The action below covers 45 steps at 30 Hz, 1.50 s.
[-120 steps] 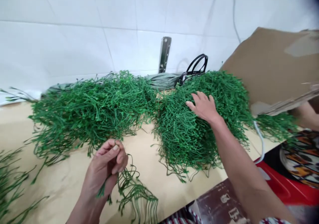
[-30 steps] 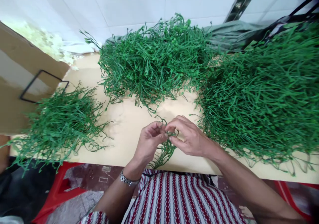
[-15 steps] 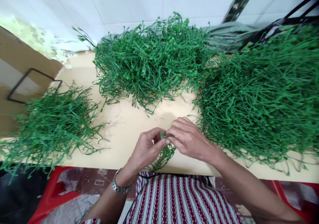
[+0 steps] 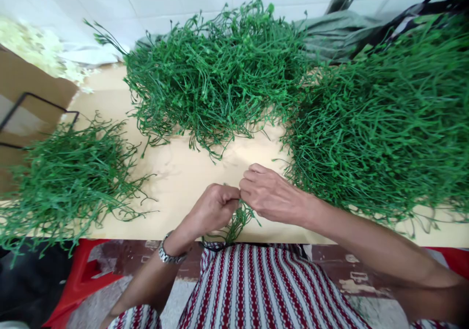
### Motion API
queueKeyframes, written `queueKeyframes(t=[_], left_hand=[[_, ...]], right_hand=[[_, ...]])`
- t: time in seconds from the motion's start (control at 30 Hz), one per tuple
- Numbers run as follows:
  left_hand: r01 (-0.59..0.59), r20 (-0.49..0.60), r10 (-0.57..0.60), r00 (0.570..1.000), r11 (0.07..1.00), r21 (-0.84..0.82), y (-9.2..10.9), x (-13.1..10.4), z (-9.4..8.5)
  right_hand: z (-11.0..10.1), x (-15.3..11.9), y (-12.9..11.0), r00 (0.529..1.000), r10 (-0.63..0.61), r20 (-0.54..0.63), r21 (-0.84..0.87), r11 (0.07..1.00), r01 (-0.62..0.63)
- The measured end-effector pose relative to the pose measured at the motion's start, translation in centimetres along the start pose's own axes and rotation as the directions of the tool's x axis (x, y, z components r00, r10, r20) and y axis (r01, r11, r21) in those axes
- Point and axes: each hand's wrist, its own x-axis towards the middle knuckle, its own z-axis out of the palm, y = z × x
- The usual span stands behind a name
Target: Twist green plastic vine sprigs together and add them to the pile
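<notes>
My left hand point(image 4: 214, 211) and my right hand point(image 4: 270, 195) meet knuckle to knuckle low over the table's front edge. Both are closed, pinching green plastic-looking stems between them; the pinched part is mostly hidden by my fingers. Below them, a small bunch of green stems point(image 4: 238, 224) hangs and spreads toward my striped shirt. Beyond my hands lies a loose heap of similar stems point(image 4: 216, 75). A larger, denser pile point(image 4: 377, 129) is close to my right forearm, and a smaller pile point(image 4: 76, 177) lies to the left.
The pale tabletop point(image 4: 179, 173) shows between the piles. At left stand a cardboard box point(image 4: 40, 85) and a black wire frame point(image 4: 47, 102), with pale yellow blossoms point(image 4: 32, 46) behind. Greenish cloth point(image 4: 337, 33) lies along the tiled wall. A red stool point(image 4: 84, 275) is below the table.
My fingers have curled in from an open-looking pinch to tight fists pressed together on the stems. The whole view has shifted slightly, with the piles appearing higher and farther left.
</notes>
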Motion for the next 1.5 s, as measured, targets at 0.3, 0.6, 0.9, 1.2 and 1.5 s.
queueKeyframes(t=[0.3,0.6,0.9,1.2,1.5], left_hand=[[0.214,-0.005,-0.265,0.964,0.79,-0.574,-0.7,0.6,-0.2],[0.097,-0.155,-0.288,0.945,0.701,-0.707,0.5,-0.8,-0.8],[0.047,-0.291,-0.368,0.883,0.687,-0.725,-1.0,1.4,-0.8],[-0.005,-0.416,-0.353,0.838,0.758,-0.652,-0.4,1.9,0.8],[-0.171,-0.533,-0.399,0.746,0.659,-0.733,-0.1,2.5,2.7]], right_hand=[[1.9,0.4,0.4,0.958,0.135,-0.254,0.081,0.99,-0.118],[0.9,0.0,1.5,0.879,0.367,-0.305,0.075,0.929,-0.362],[-1.2,-1.7,1.9,0.608,0.738,-0.293,0.8,0.537,-0.266],[-0.2,-1.2,0.5,0.704,0.682,-0.197,0.708,0.596,-0.379],[2.8,0.5,-2.5,0.633,0.774,0.005,0.864,0.315,-0.392]])
